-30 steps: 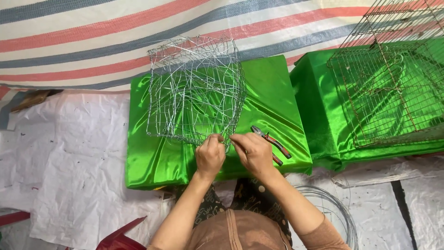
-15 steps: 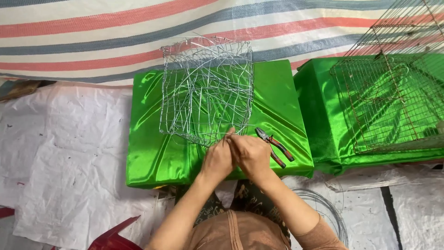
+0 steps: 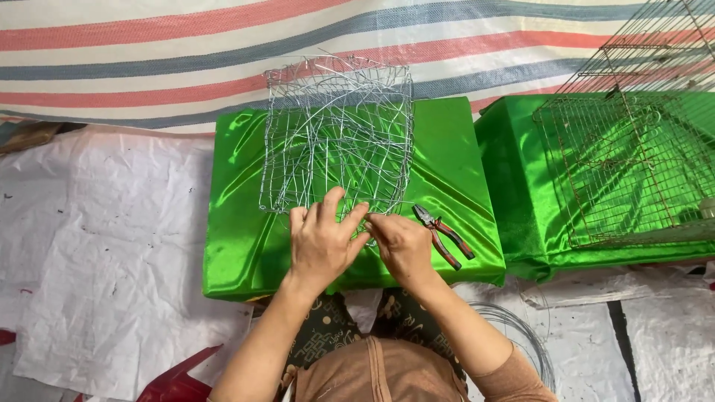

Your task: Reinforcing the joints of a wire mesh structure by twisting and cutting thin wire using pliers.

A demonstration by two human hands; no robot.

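Note:
A woven wire basket frame (image 3: 335, 134) of silvery wire stands on a shiny green cloth-covered block (image 3: 246, 238). My left hand (image 3: 322, 242) lies over the frame's near bottom edge, fingers spread and pressing on the wire. Just to its right, my right hand (image 3: 401, 246) pinches a wire end at that same edge. Pliers with red and black handles (image 3: 445, 234) lie on the green cloth, right beside my right hand.
A second green-covered block (image 3: 521, 186) at the right carries a rusty wire-mesh cage (image 3: 633, 164). A coil of loose wire (image 3: 521, 335) lies on the white plastic sheeting (image 3: 104, 260) by my right elbow. A striped tarp (image 3: 149, 52) hangs behind.
My two hands have come closer together at the frame's near edge. The view has shifted, so the frame sits further right in the picture.

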